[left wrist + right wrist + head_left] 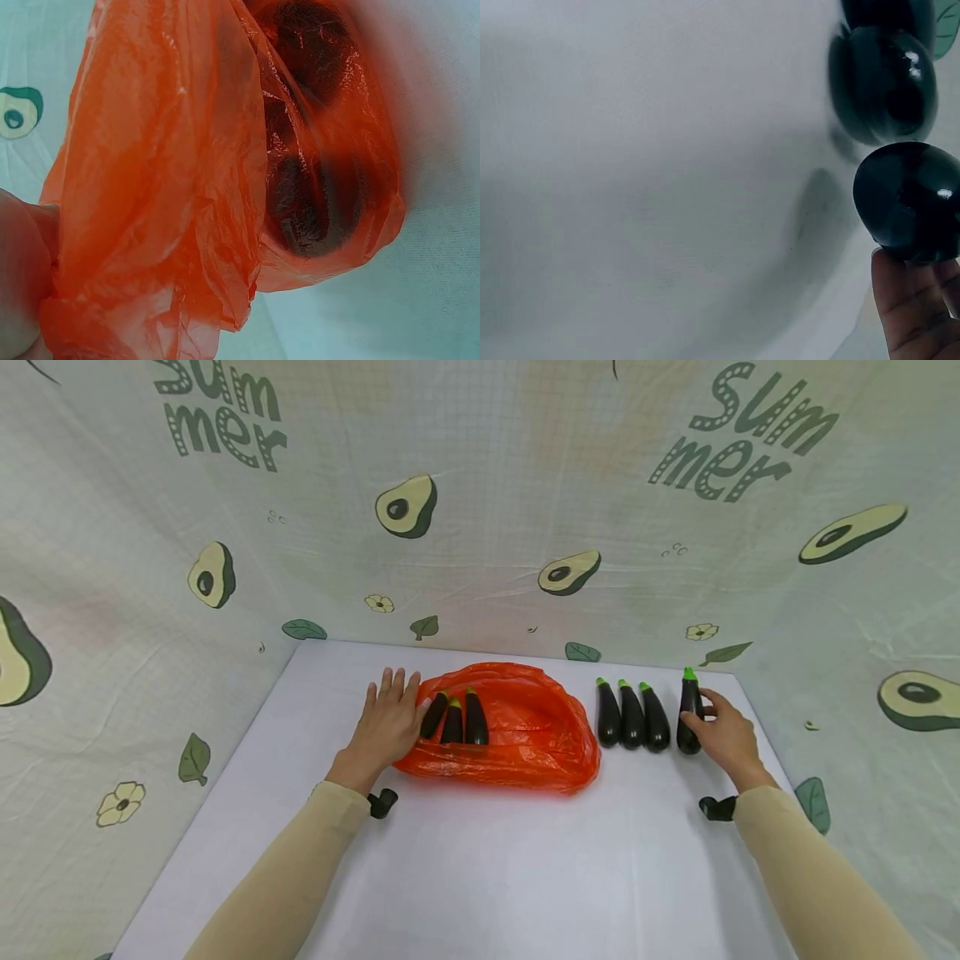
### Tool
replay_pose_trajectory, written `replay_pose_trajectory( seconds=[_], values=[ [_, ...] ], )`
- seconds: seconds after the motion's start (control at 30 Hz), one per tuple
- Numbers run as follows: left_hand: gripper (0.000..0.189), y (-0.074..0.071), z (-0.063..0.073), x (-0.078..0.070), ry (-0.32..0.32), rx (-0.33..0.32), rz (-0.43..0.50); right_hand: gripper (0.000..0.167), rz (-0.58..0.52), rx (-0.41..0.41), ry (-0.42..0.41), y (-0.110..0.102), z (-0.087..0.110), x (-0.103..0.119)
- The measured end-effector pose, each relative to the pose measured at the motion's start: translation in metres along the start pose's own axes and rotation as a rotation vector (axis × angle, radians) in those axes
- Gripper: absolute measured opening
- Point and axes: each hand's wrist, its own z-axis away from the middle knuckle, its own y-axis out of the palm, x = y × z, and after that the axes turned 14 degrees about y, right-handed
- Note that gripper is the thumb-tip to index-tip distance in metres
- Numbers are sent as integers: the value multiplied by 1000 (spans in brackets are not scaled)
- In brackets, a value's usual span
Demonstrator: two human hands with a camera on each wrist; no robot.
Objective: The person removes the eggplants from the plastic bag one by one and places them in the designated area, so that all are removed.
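Observation:
My right hand (726, 737) grips a dark eggplant (689, 714) with a bright green stem, thumb on the near side and fingers round its right. In the right wrist view the rounded end of this eggplant (909, 202) shows above the fingers (909, 304), a shadow beside it. My left hand (384, 718) lies with straight fingers along the left rim of an orange plastic bag (525, 768), thumb touching it. Three eggplants (476, 718) lie inside the bag's left part. Through the film, the left wrist view shows their dark shapes (307, 202).
Three more eggplants (632, 718) lie side by side between the bag and my right hand, stems pointing away. The white table (510, 868) ends at a fabric backdrop (480, 577) printed with avocados, which also rises at both sides.

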Motion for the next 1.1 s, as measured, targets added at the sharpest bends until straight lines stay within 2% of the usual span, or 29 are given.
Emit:
replay_pose_trajectory(
  seconds=[0.4,1.1],
  values=[
    [67,-1,0,0,-5,11,-4,68,43,29,-10,10,-8,-7],
    [67,1,0,0,-5,18,-15,64,84,4,-24,25,-17,-9]
  ],
)
